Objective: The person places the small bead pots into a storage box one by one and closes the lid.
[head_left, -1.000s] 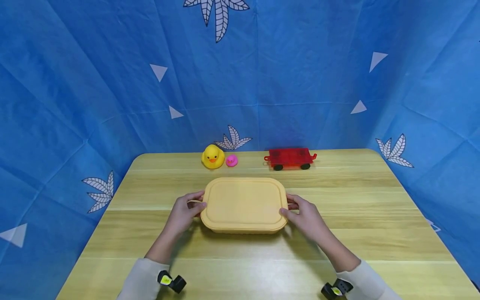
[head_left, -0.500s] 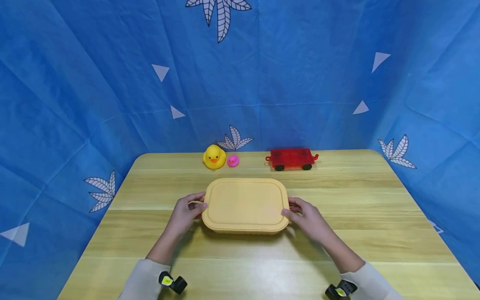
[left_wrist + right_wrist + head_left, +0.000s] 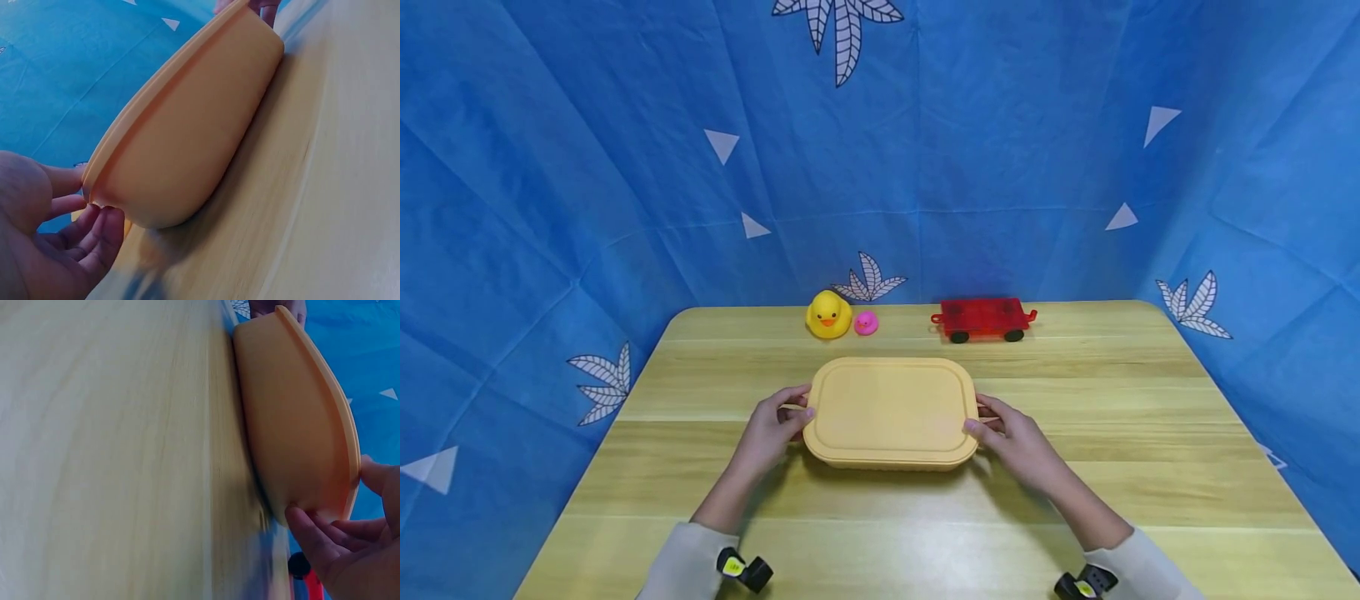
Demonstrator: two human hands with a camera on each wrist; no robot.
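A pale orange-yellow plastic box with a lid (image 3: pixel 892 408) lies lengthwise across the middle of the table, its rounded lid on top. At its left end my left hand (image 3: pixel 770 427) grips the rim, thumb on the lid's edge and fingers curled beneath. The right hand (image 3: pixel 1017 439) holds the opposite end likewise, its thumb on the lid's corner. Both wrist views show the smooth box wall (image 3: pixel 187 119) narrowing toward its base, close over the wood. In the right wrist view, fingertips (image 3: pixel 294 511) press against the wall under the rim. What the box contains is hidden.
Behind the box, along the back edge, sit a yellow rubber duck (image 3: pixel 828 315) and a small pink duck (image 3: pixel 866 323). To their right stands a red toy wagon (image 3: pixel 983 319) with black wheels. Blue patterned cloth (image 3: pixel 1000 150) surrounds the wooden table (image 3: pixel 1120 400) at the back and sides.
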